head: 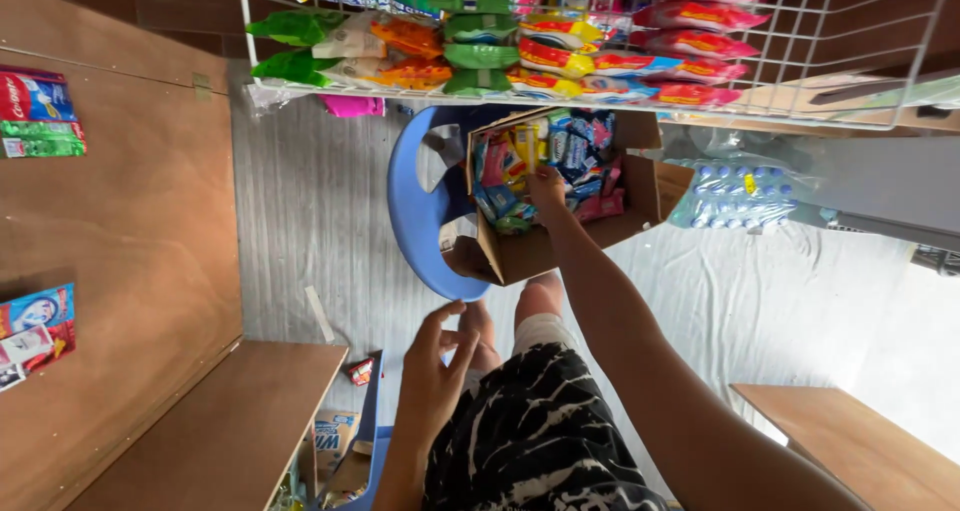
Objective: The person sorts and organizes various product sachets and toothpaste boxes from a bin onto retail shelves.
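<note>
Shorts (pixel 540 431): black-and-white patterned, nearest the lens, bottom centre; bare knees above them.
Left hand (pixel 437 366): hovers in front of the knees, palm to the camera, fingers loosely spread and curled, holding nothing.
Right hand (pixel 547 189): arm stretched out long, hand down inside the cardboard box (pixel 560 241); fingers are on the packets (pixel 520 166), can't tell whether they pinch one or just rest there.
Box: open-topped, brown, flaps out, packed with small blue, pink and yellow packets; sits tilted on the blue plastic stool (pixel 420 221), directly ahead of the knees.
Stool: round seat with a cut-out, stands on the floor under the rack's front edge.
Wire rack (pixel 850 61): white grid, across the top of the view; rows of green, orange, yellow and red-pink sachets (pixel 560 56) lie on it.
Floor (pixel 300 221): grey planked sheet on the left, wrinkled pale plastic sheet (pixel 760 301) on the right.
Bottles (pixel 735 196): shrink-wrapped pack with blue caps, just beside the box on its right, on the pale sheet.
Wall panel (pixel 120 251): brown plywood, left side; toothpaste cartons (pixel 38 111) and a few small packets (pixel 35 336) stuck against it.
Shelves: plywood board (pixel 220 431) bottom left, another board (pixel 860 441) bottom right.
Floor scraps: small red packet (pixel 360 371) near the lower-left board.
</note>
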